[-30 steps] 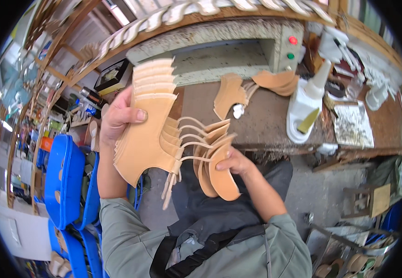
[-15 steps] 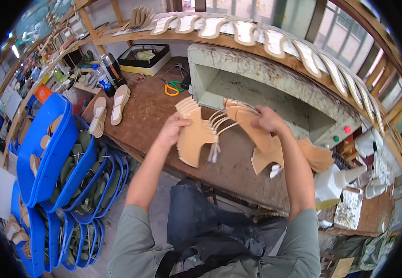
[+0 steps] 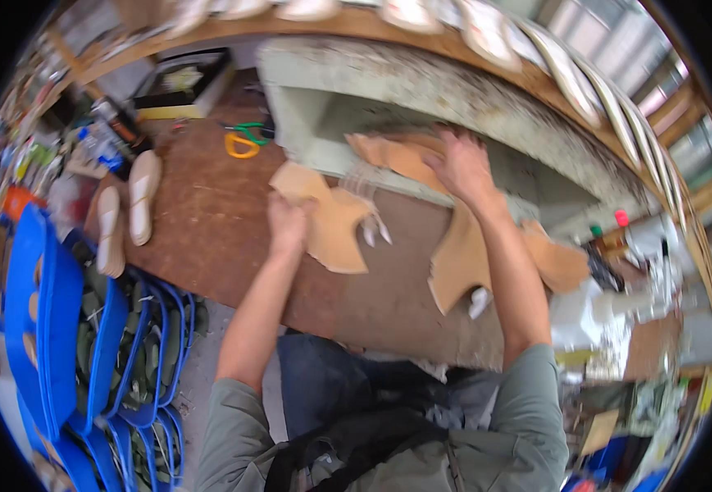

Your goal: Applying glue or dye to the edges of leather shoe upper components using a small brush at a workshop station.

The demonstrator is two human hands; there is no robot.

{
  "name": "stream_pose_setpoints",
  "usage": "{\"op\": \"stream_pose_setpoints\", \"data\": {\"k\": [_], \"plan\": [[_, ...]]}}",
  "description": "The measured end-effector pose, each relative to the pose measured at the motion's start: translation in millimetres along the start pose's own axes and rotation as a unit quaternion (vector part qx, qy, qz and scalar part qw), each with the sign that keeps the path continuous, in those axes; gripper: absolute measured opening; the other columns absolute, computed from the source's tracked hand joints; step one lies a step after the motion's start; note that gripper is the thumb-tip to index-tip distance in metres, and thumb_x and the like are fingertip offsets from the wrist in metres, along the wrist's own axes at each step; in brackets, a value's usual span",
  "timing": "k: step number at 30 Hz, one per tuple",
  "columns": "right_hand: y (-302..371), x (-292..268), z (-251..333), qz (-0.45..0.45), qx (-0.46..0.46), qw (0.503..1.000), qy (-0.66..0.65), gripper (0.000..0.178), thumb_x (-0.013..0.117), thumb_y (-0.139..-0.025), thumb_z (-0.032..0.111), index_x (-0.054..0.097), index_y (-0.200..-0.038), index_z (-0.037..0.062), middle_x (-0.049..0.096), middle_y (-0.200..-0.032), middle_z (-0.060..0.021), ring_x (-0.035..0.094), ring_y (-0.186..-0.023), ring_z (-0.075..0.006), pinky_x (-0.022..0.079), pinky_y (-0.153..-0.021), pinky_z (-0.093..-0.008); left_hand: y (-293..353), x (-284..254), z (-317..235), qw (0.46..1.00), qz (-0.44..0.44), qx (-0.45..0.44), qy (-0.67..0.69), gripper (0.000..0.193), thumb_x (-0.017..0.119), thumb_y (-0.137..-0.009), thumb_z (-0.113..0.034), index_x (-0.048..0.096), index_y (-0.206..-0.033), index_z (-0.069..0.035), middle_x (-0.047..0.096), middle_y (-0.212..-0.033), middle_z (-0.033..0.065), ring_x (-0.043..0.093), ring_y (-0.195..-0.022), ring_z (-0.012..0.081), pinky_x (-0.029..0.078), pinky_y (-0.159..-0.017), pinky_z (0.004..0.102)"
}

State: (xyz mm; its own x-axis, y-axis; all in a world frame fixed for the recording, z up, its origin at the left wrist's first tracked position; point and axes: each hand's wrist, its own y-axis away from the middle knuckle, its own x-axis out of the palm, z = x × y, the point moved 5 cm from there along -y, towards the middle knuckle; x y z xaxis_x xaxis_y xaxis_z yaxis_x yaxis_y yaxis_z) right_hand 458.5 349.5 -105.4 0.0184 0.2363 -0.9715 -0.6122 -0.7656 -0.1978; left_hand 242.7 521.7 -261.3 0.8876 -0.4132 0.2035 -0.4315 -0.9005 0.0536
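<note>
My left hand (image 3: pixel 288 221) is closed on the edge of a stack of tan shoe upper pieces (image 3: pixel 331 230) over the bench. Pale thin straps (image 3: pixel 360 180) run from that stack to another tan bundle (image 3: pixel 401 157) at the mouth of the grey metal box (image 3: pixel 298 123). My right hand (image 3: pixel 464 168) grips this second bundle, fingers pointing away from me and smeared by motion. White tie ends (image 3: pixel 376 232) dangle between the two halves. More tan uppers (image 3: pixel 462 258) lie on the bench beside my right forearm, with another pile (image 3: pixel 554 258) beyond it.
Stacked insoles (image 3: pixel 144 197) stand at the bench's left, near a dark flask (image 3: pixel 118 123) and scissors (image 3: pixel 243 143). Blue bins (image 3: pixel 40 320) with green pieces fill the left side. A shelf (image 3: pixel 356 23) of white insoles spans the top. A white jug (image 3: pixel 577 307) is at right.
Both hands have moved away from me and toward the box, carrying the strapped uppers. The right-hand bundle is now at the box opening. My view has shifted and blurred.
</note>
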Motion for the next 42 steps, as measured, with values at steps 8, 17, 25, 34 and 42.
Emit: {"op": "stream_pose_setpoints", "data": {"k": [8,17,25,34,42], "plan": [[227,-28,-68,-0.155,0.052,0.934,-0.317,0.033,0.066,-0.079,0.017,0.057,-0.107,0.0004,0.059,-0.098,-0.0145,0.058,-0.09,-0.0261,0.047,-0.078,-0.0341,22,-23,-26,0.938,-0.104,0.122,-0.308,0.086,0.069,-0.074,-0.016,0.014,-0.133,0.012,0.058,-0.099,0.0183,0.057,-0.089,0.0226,0.042,-0.084,0.0293],[316,42,-110,-0.146,0.208,0.858,-0.446,0.023,0.063,-0.082,0.014,0.062,-0.098,-0.0021,0.06,-0.085,-0.0118,0.059,-0.072,-0.0172,0.048,-0.068,-0.0273,147,120,-8,0.93,0.255,0.06,-0.257,0.058,0.067,-0.077,-0.023,0.044,-0.124,0.002,0.063,-0.089,0.0107,0.06,-0.083,0.0173,0.048,-0.073,0.0303],[323,46,-117,-0.196,0.181,0.882,-0.387,0.018,0.061,-0.083,0.016,0.063,-0.09,-0.0006,0.057,-0.078,-0.0111,0.057,-0.066,-0.0208,0.046,-0.063,-0.0299,173,166,3,0.866,0.254,0.059,-0.427,0.07,0.066,-0.072,-0.032,0.041,-0.128,0.003,0.061,-0.097,0.0159,0.059,-0.093,0.0281,0.046,-0.081,0.0351],[323,41,-107,-0.21,0.152,0.916,-0.306,0.017,0.06,-0.081,0.019,0.063,-0.086,0.0025,0.058,-0.081,-0.0123,0.057,-0.073,-0.0284,0.046,-0.069,-0.0362,162,149,14,0.887,0.246,0.014,-0.39,0.073,0.067,-0.071,-0.032,0.041,-0.127,0.006,0.059,-0.107,0.0201,0.058,-0.101,0.0281,0.044,-0.087,0.0345],[326,43,-106,-0.219,0.128,0.929,-0.27,0.016,0.059,-0.081,0.019,0.063,-0.086,0.0044,0.057,-0.083,-0.0129,0.055,-0.081,-0.0316,0.045,-0.074,-0.0396,161,191,4,0.857,0.227,0.019,-0.462,0.069,0.067,-0.07,-0.036,0.047,-0.121,0.007,0.054,-0.118,0.024,0.053,-0.111,0.0318,0.042,-0.092,0.0384]]}}
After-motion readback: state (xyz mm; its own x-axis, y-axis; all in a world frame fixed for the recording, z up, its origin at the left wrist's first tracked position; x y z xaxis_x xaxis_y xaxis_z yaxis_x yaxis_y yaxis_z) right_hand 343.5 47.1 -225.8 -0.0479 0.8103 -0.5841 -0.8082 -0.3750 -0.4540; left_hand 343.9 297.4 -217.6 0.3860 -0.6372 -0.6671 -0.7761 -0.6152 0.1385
